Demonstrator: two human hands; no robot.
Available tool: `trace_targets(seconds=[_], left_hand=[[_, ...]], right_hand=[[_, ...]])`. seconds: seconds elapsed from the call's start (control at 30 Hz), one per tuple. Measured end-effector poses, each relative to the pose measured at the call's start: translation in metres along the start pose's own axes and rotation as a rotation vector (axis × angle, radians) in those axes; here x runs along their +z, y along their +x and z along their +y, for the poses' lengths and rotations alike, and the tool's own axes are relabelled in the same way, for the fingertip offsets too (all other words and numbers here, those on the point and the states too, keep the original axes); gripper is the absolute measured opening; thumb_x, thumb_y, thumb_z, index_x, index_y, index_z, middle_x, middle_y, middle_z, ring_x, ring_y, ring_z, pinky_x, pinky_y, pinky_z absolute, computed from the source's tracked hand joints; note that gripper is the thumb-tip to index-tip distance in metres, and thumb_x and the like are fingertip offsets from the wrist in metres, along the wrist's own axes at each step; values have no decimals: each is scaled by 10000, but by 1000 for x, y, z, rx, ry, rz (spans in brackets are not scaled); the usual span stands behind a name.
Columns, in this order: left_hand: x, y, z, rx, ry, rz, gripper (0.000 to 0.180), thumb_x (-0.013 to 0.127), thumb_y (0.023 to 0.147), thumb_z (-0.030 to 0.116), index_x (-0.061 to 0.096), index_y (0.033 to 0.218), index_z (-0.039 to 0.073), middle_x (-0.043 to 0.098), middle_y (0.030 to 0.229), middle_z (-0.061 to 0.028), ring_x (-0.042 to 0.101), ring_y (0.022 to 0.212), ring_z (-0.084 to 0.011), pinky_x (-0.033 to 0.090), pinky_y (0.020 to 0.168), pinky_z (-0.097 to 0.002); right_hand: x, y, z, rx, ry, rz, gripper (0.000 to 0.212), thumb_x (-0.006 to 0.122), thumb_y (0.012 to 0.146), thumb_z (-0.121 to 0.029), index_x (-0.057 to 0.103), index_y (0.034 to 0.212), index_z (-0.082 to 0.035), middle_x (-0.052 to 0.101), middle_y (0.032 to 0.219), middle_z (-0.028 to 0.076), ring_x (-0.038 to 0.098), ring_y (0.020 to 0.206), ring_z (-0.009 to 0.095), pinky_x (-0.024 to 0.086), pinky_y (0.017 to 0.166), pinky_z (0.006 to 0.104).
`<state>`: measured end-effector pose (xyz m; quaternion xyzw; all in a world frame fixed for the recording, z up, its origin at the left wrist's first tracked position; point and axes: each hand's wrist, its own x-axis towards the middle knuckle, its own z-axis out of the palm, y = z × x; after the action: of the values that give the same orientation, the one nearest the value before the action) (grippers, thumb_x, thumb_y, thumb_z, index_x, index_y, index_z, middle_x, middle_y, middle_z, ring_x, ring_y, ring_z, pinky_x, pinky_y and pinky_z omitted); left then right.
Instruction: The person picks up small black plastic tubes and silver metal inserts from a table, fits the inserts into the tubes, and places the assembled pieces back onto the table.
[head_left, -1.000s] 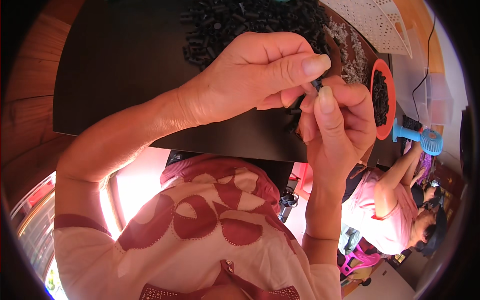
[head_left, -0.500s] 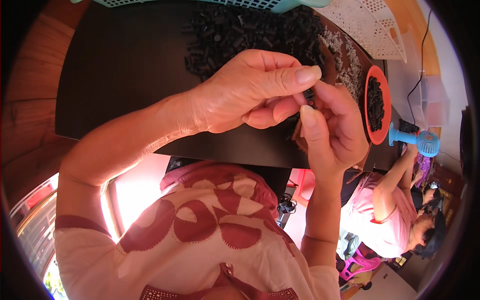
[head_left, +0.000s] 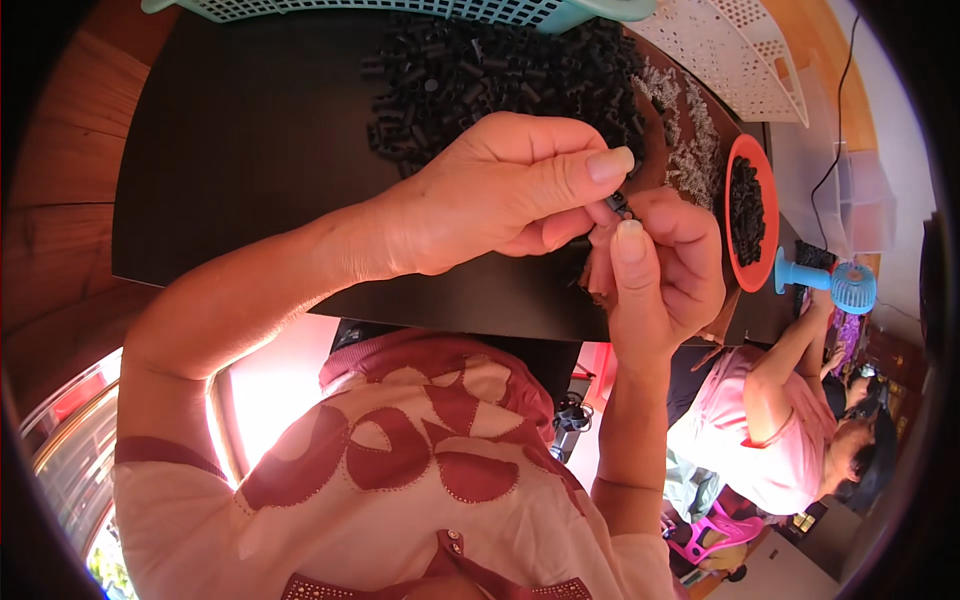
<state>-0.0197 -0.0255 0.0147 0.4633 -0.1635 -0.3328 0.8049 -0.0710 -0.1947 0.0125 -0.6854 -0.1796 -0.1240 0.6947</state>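
Between my two hands, above the dark table, is a small black plastic part (head_left: pixel 617 203). My left hand (head_left: pixel 530 185) pinches its upper end between thumb and fingers. From below, my right hand (head_left: pixel 665 265) closes thumb and forefinger at its lower end. The fingertips hide most of the part, so its exact shape cannot be made out. Beyond my hands lies a wide heap of short black tubular plastic pieces (head_left: pixel 490 75). To its right are many tiny clear or silvery pieces (head_left: pixel 692 130).
An orange-red bowl (head_left: pixel 768 210) of black parts sits right of my hands, beside a blue handheld fan (head_left: pixel 850 287). A green basket (head_left: pixel 400 10) and a white perforated basket (head_left: pixel 725 60) border the dark table (head_left: pixel 230 160). Another person (head_left: pixel 770 430) in pink sits at right.
Both hands remain closed around the small part and have shifted slightly. My right fingers are curled more, and the left lower fingers are tucked in.
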Motion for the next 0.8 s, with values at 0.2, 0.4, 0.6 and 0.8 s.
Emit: trace_targets(seconds=[0.2,0.4,0.6,0.8], left_hand=[[-10,4,-5,210,264,-49,315,513,983,342,574,877,52,449,643,31,332,522,-23,248,444,-181],[-4,2,3,94,189,-41,301,544,969,328,573,863,47,464,617,22,350,494,-21,247,418,-179],[-3,0,5,-42,-38,-47,361,590,930,390,570,812,49,516,557,-16,371,407,-35,233,347,-184],[-1,-1,0,-79,-35,-25,383,605,915,409,564,768,58,543,561,-19,413,401,-50,250,330,-181]], right_hand=[[7,-2,-5,73,54,-9,65,579,916,-3,515,928,3,581,786,75,450,540,27,364,475,161],[-1,4,-3,77,53,-25,216,625,884,-25,545,1077,27,556,803,50,438,568,32,339,477,165],[-13,26,-11,-150,-363,-260,422,733,753,-77,618,1141,41,536,795,27,438,582,74,331,477,203],[-8,20,-10,-305,-437,-221,373,729,728,-57,645,1081,31,525,705,34,448,556,88,340,462,206]])
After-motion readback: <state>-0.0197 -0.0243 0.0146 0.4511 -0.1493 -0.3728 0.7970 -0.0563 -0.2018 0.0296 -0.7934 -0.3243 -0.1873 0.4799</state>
